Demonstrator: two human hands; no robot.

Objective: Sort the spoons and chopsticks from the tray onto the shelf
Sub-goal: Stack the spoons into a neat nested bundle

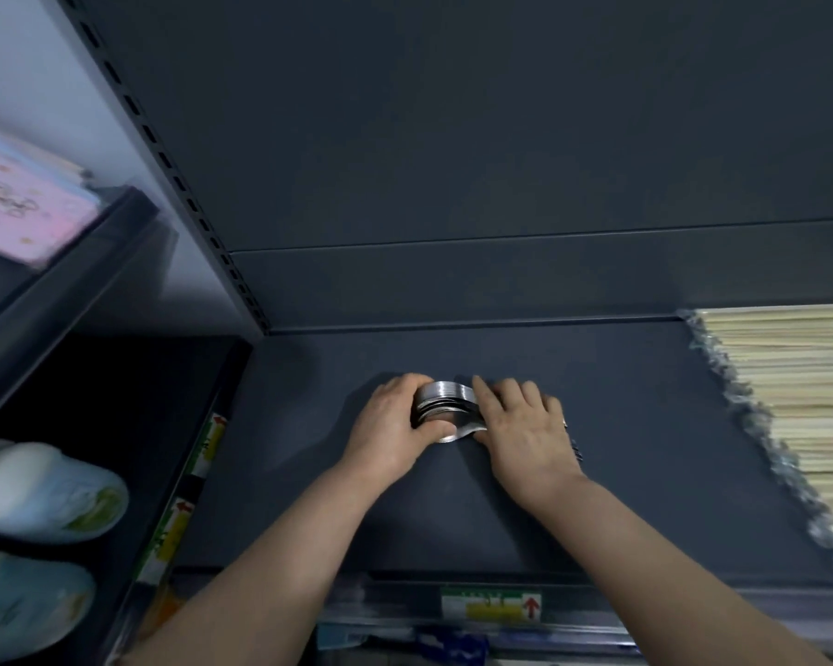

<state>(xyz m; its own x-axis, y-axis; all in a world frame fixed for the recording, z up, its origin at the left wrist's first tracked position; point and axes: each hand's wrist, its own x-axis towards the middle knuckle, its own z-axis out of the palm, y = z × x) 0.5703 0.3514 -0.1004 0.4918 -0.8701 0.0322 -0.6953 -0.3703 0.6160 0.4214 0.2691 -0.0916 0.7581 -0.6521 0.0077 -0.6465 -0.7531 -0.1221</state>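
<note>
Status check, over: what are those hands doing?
Holding: left hand and right hand grip spoon stack on shelf. Path: chopstick packs lie apart, right side.

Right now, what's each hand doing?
Left hand: grips the spoon stack at its bowls.
Right hand: holds the same stack by its handles.

At centre, the stack of spoons (446,408) shows only its bowls. The handles lie under my right hand (525,427), so the spoons cannot be counted. My left hand (395,425) covers the stack's 9 o'clock side. At 3 o'clock, the wrapped chopsticks (789,401) are cut by the frame edge. At 10 o'clock, the pink package (20,204) is blurred and cut off, its print unreadable. At 8 o'clock, two pale rounded items (45,492) are too blurred to name. At 6 o'clock, the text on the shelf-rail label (491,605) is too small to read.
</note>
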